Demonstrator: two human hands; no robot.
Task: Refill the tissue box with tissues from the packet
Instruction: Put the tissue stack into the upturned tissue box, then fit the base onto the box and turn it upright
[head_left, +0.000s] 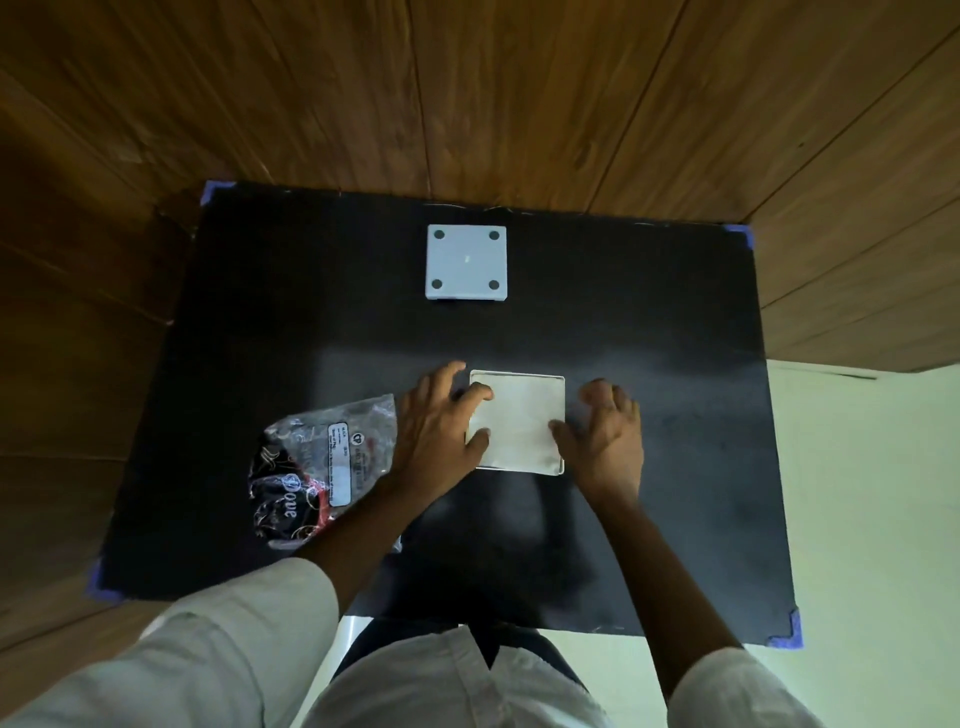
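A white square tissue box (519, 423) stands open in the middle of the black table, with a stack of white tissues filling it to the rim. My left hand (441, 428) rests on its left edge, fingers spread, thumb and forefinger lying on the tissues. My right hand (605, 431) is against the box's right side, thumb touching the right edge. The crumpled plastic tissue packet (317, 467), black and red with a white label, lies to the left under my left forearm. The box's white lid or base (466, 262), with four dark round feet, lies apart at the back.
The black table (675, 467) has blue tape at its corners. Wooden panelling surrounds it at the back and left. A pale floor lies to the right and front. My legs and light clothing are at the near edge.
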